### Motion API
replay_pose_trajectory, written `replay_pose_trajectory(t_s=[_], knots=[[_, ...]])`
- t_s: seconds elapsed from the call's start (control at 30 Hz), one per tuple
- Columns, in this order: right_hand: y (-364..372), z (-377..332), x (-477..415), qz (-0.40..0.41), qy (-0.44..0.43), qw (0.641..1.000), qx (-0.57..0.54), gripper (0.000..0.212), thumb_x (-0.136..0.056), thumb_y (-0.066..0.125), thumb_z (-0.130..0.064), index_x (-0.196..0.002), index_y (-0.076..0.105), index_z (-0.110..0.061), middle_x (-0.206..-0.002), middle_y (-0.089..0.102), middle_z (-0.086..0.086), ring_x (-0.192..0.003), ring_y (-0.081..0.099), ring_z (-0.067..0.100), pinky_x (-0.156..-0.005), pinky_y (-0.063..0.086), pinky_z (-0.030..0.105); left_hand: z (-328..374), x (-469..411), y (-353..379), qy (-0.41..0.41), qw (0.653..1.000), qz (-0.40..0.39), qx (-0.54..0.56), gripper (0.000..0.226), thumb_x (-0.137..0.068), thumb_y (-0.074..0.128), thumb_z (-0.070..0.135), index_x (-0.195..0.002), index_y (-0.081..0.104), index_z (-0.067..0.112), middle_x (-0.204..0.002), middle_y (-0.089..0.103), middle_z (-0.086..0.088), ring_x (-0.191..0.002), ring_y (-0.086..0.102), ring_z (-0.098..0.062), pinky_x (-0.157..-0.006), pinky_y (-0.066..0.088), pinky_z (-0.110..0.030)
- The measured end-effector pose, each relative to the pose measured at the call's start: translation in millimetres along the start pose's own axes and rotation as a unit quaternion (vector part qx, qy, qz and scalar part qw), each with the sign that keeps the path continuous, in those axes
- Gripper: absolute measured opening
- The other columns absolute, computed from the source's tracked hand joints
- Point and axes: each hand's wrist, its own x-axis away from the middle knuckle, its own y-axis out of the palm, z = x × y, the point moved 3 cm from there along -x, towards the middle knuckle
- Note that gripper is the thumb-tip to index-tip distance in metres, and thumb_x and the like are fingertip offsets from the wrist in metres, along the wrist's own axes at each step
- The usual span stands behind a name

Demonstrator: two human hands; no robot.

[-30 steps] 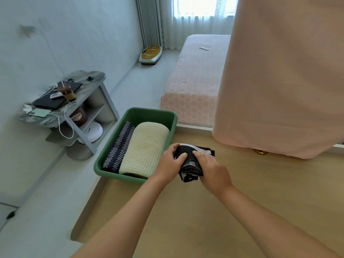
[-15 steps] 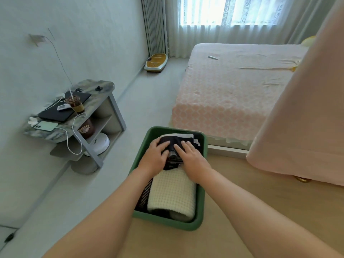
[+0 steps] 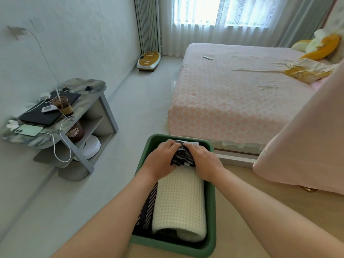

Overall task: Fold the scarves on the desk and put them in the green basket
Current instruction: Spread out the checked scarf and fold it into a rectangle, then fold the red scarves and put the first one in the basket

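Black-and-white scarf [image 3: 183, 159], folded into a tight bundle, now sits inside the green basket [image 3: 212, 203] at its far end. A second ago you held it over the surface [image 3: 260, 216], just right of the basket, so the carry is done and the bundle has gone down into place.

Your left hand [image 3: 161, 160] and right hand [image 3: 205, 162] flank it, fingers curled over its top and gripping it from either side. It meets the far end of the cream scarf [image 3: 179, 202]. Your hands hide whether it rests on that roll or tucks in beyond it.

The striped dark scarf [image 3: 149, 203] lies along the basket's left wall, just beside the cream one, and neither has shifted.

Three scarves are therefore in the basket, and this one seems to need only a release. Ease your fingers off slowly, since a bundle folded this tight may spring open.

To the right a pink cloth [image 3: 307, 146] hangs over the far part of the surface. I cannot tell whether it is another scarf to fold.
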Motion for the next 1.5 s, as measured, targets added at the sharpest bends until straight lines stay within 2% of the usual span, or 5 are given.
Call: replay_pose_trajectory(t_s=[0.43,0.67,0.83,1.1,1.5], knots=[[19.7,-14.4,-64.8,-0.068,0.060,0.996,0.005,0.053,-0.091,0.049,-0.009,-0.141,0.040,-0.023,-0.128,0.050,0.007,-0.116,0.051,0.028,-0.089,0.051,0.042,-79.5,-26.2,-0.6,-0.107,0.987,-0.118,-0.022,0.045,-0.095,0.049,0.022,-0.140,0.050,0.023,-0.134,0.046,0.000,-0.127,0.040,-0.021,-0.110,0.030,-0.035],[31.6,-18.3,-66.6,0.039,0.044,0.987,-0.147,0.052,-0.098,0.048,-0.005,-0.145,0.046,-0.025,-0.133,0.050,0.002,-0.114,0.055,0.025,-0.096,0.049,0.039,-71.8,-14.5,8.3,-0.039,0.995,0.046,-0.085,0.046,-0.094,0.040,0.028,-0.137,0.052,0.019,-0.138,0.051,0.000,-0.126,0.048,-0.024,-0.102,0.040,-0.041],[37.4,-29.0,-63.4,-0.009,0.040,0.998,-0.043,0.057,-0.103,0.041,-0.026,-0.156,0.020,-0.027,-0.150,0.030,0.005,-0.134,0.035,0.028,-0.108,0.037,0.043,-78.5,-5.8,27.2,-0.122,0.981,-0.107,-0.104,0.056,-0.105,0.023,0.033,-0.156,0.001,0.029,-0.164,-0.001,0.010,-0.150,-0.002,-0.011,-0.122,0.005,-0.042],[24.8,-31.1,-39.4,-0.032,0.019,0.999,0.004,0.067,-0.102,0.031,-0.050,-0.158,0.001,-0.029,-0.166,-0.002,-0.001,-0.152,-0.007,0.019,-0.123,0.003,0.045,-55.9,-9.6,12.7,-0.119,0.988,-0.060,-0.074,0.060,-0.100,0.036,0.037,-0.155,0.018,0.025,-0.161,0.019,0.003,-0.149,0.011,-0.017,-0.121,0.012,-0.041],[-73.6,91.3,109.4,0.073,0.157,0.971,-0.162,0.043,-0.101,0.047,-0.037,-0.141,0.046,-0.024,-0.136,0.054,-0.003,-0.125,0.052,0.017,-0.102,0.042,0.035,151.8,-55.4,15.6,-0.018,0.995,0.002,0.100,0.026,-0.097,0.047,0.038,-0.116,0.060,0.025,-0.106,0.063,0.008,-0.101,0.055,-0.012,-0.084,0.043,-0.029]])
